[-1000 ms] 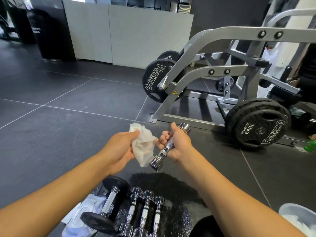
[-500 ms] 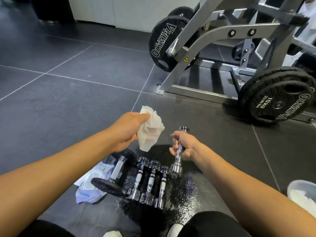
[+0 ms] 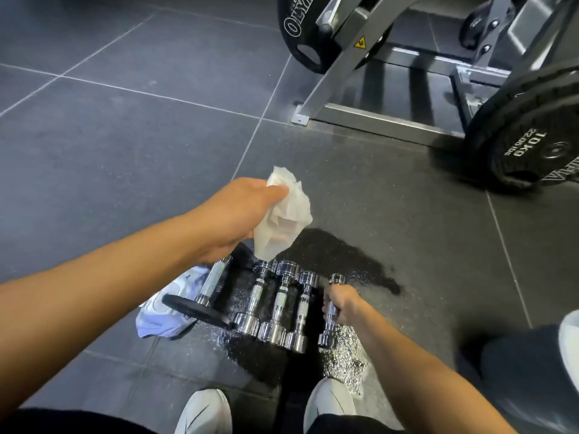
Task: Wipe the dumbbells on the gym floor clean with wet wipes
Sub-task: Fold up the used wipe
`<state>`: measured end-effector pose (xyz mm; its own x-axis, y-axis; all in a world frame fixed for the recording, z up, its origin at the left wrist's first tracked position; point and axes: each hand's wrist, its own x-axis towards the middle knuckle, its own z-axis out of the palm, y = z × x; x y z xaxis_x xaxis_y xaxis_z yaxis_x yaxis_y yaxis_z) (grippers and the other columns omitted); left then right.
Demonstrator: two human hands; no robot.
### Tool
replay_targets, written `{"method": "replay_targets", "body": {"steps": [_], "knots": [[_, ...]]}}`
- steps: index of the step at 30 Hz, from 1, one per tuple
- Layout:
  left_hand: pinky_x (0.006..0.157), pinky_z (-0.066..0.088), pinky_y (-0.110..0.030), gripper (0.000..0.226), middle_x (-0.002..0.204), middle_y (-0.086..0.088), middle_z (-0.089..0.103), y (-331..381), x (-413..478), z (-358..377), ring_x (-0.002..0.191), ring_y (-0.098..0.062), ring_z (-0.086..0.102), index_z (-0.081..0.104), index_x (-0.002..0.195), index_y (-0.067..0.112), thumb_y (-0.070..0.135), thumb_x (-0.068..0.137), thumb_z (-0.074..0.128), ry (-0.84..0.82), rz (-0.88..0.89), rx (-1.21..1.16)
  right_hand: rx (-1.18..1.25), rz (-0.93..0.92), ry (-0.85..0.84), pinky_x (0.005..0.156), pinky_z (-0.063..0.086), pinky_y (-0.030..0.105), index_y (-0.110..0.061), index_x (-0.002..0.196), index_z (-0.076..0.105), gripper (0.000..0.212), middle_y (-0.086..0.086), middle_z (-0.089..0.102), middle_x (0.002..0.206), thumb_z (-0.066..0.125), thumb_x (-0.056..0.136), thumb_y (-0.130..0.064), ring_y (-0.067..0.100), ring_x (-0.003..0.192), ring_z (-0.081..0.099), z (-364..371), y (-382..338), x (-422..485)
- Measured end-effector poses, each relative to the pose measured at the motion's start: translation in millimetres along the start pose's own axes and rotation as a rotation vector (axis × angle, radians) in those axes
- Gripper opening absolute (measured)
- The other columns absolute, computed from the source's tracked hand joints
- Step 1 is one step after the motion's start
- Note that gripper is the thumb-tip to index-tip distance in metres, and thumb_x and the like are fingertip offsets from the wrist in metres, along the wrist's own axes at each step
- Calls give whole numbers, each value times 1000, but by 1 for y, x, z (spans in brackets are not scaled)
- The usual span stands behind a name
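Gripping the handle of a small chrome dumbbell point(image 3: 328, 336), the right hand point(image 3: 340, 303) has its fingers curled tight round the bar; the dumbbell sits at the right end of a row, just beside three more chrome dumbbells point(image 3: 283, 303) lying side by side on the rubber floor point(image 3: 407, 214); whether its lower head touches the floor I cannot tell. The left hand point(image 3: 238, 214) hovers above the far end of the row, thumb and fingers pinching a crumpled wet wipe point(image 3: 288, 220) that hangs loose and touches no metal; no wiping is under way at this instant. Left of the row lies a black-plated dumbbell point(image 3: 200, 311), partly over a wipes packet point(image 3: 163, 317); a dark wet patch point(image 3: 338, 255) spreads under and beyond the dumbbells. By my reading the job is midway; the held piece looks like one taken in turn, yet all the chrome shines alike, so which are done cannot be told; the black one likely remains.
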<state>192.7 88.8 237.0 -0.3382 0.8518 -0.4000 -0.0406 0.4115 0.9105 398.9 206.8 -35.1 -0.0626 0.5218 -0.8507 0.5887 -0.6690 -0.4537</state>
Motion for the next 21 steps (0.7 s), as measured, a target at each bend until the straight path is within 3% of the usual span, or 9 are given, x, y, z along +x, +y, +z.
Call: {"method": "replay_targets", "body": {"steps": [2, 4, 6, 8, 13, 21], "knots": [[92, 59, -45, 27, 104, -9, 81, -1, 2, -1, 100, -29, 77, 74, 110, 12, 24, 108, 50, 3, 9, 20, -102, 0, 35, 58, 51, 40, 0, 75, 52, 12, 16, 56, 88, 52, 75, 12, 27, 77, 54, 4, 10, 16], [86, 60, -41, 28, 103, -9, 81, -2, 4, -1, 95, -26, 77, 75, 110, 12, 24, 108, 50, 6, 14, 35, -178, 0, 38, 68, 61, 46, 5, 83, 57, 8, 12, 62, 92, 63, 79, 9, 23, 80, 59, 9, 18, 30], [85, 59, -40, 28, 103, -10, 80, -3, 5, -2, 91, -24, 77, 75, 109, 11, 24, 108, 50, 11, 10, 46, -251, 5, 46, 67, 63, 38, 3, 97, 65, 15, 13, 69, 99, 74, 86, -1, 24, 84, 69, 15, 24, 39], [88, 59, -42, 28, 104, -11, 80, -4, 6, -1, 91, -24, 77, 75, 109, 11, 23, 108, 49, 14, 3, 59, -313, -25, 78, 68, 64, 37, 0, 99, 66, 18, 14, 72, 95, 77, 88, -9, 25, 82, 74, 21, 25, 42], [100, 57, -57, 28, 105, -9, 80, -2, 7, -3, 101, -31, 77, 75, 111, 12, 24, 108, 50, 22, 7, 55, -485, -86, 173, 65, 64, 35, -2, 98, 67, 20, 11, 73, 88, 78, 89, -17, 22, 73, 75, 23, 23, 44], [88, 63, -43, 29, 106, -9, 80, -3, 12, -3, 100, -29, 77, 74, 114, 10, 24, 109, 48, 7, 29, 52, -533, -108, 157, 68, 64, 31, -3, 98, 65, 15, 8, 71, 88, 71, 93, -15, 17, 73, 72, 21, 19, 39]]}}
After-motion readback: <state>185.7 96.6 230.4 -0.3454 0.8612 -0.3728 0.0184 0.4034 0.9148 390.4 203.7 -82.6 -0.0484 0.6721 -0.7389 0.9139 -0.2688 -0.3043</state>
